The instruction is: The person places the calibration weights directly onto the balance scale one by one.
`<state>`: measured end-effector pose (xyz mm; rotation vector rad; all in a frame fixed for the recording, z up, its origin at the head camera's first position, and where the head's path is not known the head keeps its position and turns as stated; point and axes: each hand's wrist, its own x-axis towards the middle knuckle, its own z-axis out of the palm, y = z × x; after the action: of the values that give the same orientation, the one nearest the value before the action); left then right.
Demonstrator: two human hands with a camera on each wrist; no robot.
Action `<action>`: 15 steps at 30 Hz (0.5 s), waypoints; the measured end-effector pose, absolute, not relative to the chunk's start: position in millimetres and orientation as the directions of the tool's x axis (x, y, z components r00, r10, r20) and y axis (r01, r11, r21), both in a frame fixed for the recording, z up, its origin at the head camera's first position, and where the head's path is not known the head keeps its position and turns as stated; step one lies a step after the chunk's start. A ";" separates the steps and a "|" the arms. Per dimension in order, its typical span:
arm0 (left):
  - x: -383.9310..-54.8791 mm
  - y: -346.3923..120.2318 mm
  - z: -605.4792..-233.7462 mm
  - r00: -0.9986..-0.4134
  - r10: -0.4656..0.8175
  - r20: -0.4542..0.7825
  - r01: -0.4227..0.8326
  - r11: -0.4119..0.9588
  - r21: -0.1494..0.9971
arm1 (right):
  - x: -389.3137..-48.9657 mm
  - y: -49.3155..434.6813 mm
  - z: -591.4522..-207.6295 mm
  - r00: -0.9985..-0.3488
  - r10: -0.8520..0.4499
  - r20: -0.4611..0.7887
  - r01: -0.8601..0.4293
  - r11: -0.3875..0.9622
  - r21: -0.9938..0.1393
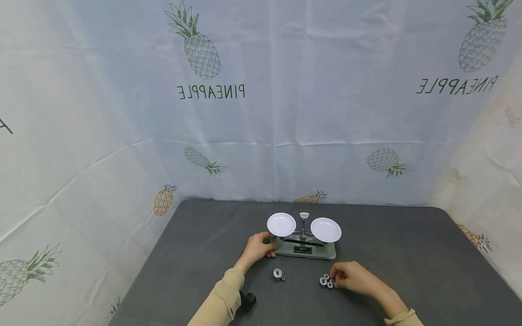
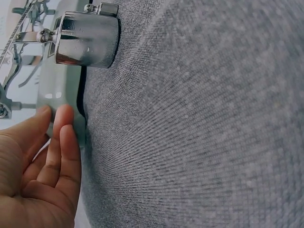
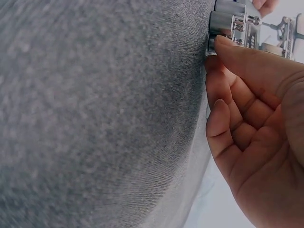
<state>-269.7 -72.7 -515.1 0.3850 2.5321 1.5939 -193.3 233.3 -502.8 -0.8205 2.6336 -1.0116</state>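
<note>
A green-based balance scale [image 1: 314,251] with two white pans [image 1: 281,224] stands toward the back of the table. My left hand [image 1: 258,246] grips the left end of its base, thumb and fingers bent against the green edge [image 2: 59,90]. In front of the scale, a larger metal weight [image 1: 277,274] stands beside a tiny one [image 1: 283,279]. Several metal weights [image 1: 323,281] cluster farther right. At that cluster's right side my right hand [image 1: 352,277] pinches a small weight [image 3: 212,46] between thumb and forefinger. My fingers partly hide this weight.
A dark grey cloth covers the table [image 1: 391,240]. A black object [image 1: 248,300] lies by my left forearm, partly hidden by the sleeve. White curtains [image 1: 318,113] with pineapple prints hang behind the table and at its sides.
</note>
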 end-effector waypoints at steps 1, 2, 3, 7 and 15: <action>-269.5 -72.8 -514.9 -0.960 0.280 0.030 0.147 0.409 0.901 | -193.6 233.2 -503.3 -0.827 -0.563 0.007 -0.422 0.612 -0.669; -269.3 -72.8 -514.8 -0.960 0.279 0.028 0.144 0.407 0.902 | -193.6 233.2 -503.5 -0.827 -0.563 0.008 -0.422 0.610 -0.670; -269.3 -72.9 -514.8 -0.960 0.280 0.029 0.145 0.404 0.903 | -193.6 233.0 -503.6 -0.827 -0.562 0.006 -0.419 0.610 -0.672; -269.0 -73.6 -515.6 -0.958 0.285 0.036 0.152 0.396 0.906 | -193.7 232.9 -503.7 -0.830 -0.558 -0.004 -0.410 0.616 -0.673; -269.3 -73.9 -515.4 -0.958 0.285 0.028 0.147 0.406 0.902 | -192.1 232.4 -503.2 -0.824 -0.566 0.027 -0.442 0.613 -0.655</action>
<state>-269.3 -73.9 -515.4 0.3892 2.5228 1.5971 -192.1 232.4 -503.2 -0.8377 2.6544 -1.0027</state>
